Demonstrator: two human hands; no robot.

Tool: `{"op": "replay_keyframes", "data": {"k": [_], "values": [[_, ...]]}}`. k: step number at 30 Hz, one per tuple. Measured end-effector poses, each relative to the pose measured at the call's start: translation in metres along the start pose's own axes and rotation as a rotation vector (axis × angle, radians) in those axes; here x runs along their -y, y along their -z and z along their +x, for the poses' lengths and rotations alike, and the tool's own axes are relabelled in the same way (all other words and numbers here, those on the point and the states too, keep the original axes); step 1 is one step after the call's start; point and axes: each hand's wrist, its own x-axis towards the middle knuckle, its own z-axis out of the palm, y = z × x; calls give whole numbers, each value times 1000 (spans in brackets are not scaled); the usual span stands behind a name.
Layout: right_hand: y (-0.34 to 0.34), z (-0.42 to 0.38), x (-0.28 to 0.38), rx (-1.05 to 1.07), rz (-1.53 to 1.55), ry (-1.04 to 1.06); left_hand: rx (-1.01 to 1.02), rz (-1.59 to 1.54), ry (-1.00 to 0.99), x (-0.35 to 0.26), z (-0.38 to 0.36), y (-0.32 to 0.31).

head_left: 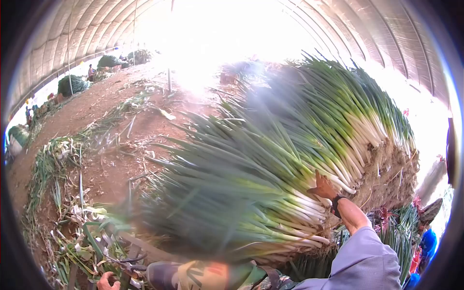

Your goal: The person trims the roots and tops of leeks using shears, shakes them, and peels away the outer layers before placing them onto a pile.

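Note:
A large heap of long green onions (299,145) with green leaves, white stalks and soil-covered roots fills the middle and right. My right hand (324,187), a dark band on its wrist, reaches over the white stalks with fingers spread and rests on or just above them; contact under the palm is hidden. At the bottom left edge, my left hand (108,281) shows only in part, its fingers curled beside a dark metal piece (133,263) and loose leaf scraps. Whatever it may hold is hidden.
Leaf scraps (92,227) litter the brown ground (111,169) at left. Farther back are green piles (72,85) and a person (91,72). A thin post (169,80) stands beyond the heap. Blue and red items (427,244) lie at lower right.

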Motion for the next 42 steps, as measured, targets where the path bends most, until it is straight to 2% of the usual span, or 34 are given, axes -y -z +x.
{"op": "replay_keyframes", "data": {"k": [3,4,6,7,8,9,10,11,13,16,17,19,21,22,23,24,25,27,29,30,32,33,34,36,38,41,42], "values": [[2,3,0,27,-1,31,-14,-22,-38,15,-5,-2],[5,2,5,-26,10,84,-32,-40,-67,20,-7,-1],[6,0,17,-127,35,203,-22,-96,1,26,-12,-2],[6,3,26,-114,-5,142,-20,-118,49,31,-19,1],[2,12,26,-157,-16,179,5,-151,63,43,-18,-1],[-10,25,20,-190,-21,229,-240,-154,-109,77,-12,-27],[-24,39,10,-309,-101,280,-233,-347,-140,136,12,-49],[-38,52,23,-430,-170,351,-337,-334,-134,123,-10,-48],[-18,30,91,-539,-95,586,-315,-374,-12,117,-42,-40],[-12,-32,206,-358,93,943,-389,-634,78,145,-77,-63],[-22,-53,238,-338,182,1095,-406,-745,170,149,-91,-73],[-41,-91,282,-31,242,1252,-516,-650,211,175,-118,-115],[-65,-120,323,140,304,1390,-565,-622,267,207,-148,-177],[-76,-131,341,189,320,1450,-508,-789,382,174,-172,-170],[-87,-143,357,238,334,1503,-624,-365,164,196,-187,-216],[-96,-153,375,280,343,1547,-558,-302,231,199,-201,-238],[-102,-162,394,331,353,1552,-487,-395,394,195,-216,-262],[-108,-179,425,418,360,1535,-515,-499,461,199,-245,-316],[-114,-197,461,363,420,1654,-453,-392,566,201,-267,-337],[-115,-206,479,328,455,1706,-558,-506,674,204,-279,-343],[-120,-225,515,443,454,1735,-774,-737,863,200,-298,-337],[-124,-234,531,501,447,1745,-780,-591,910,202,-305,-324],[-131,-245,547,451,511,1825,-779,-447,954,207,-314,-306],[-123,-274,576,505,475,1889,-828,-292,1017,219,-326,-279],[-118,-306,603,556,453,1959,-934,-265,1057,231,-332,-258],[-135,-353,638,554,425,2117,-911,-327,1122,241,-329,-233],[-140,-369,651,541,410,2173,-939,-275,1035,249,-324,-233]]}}
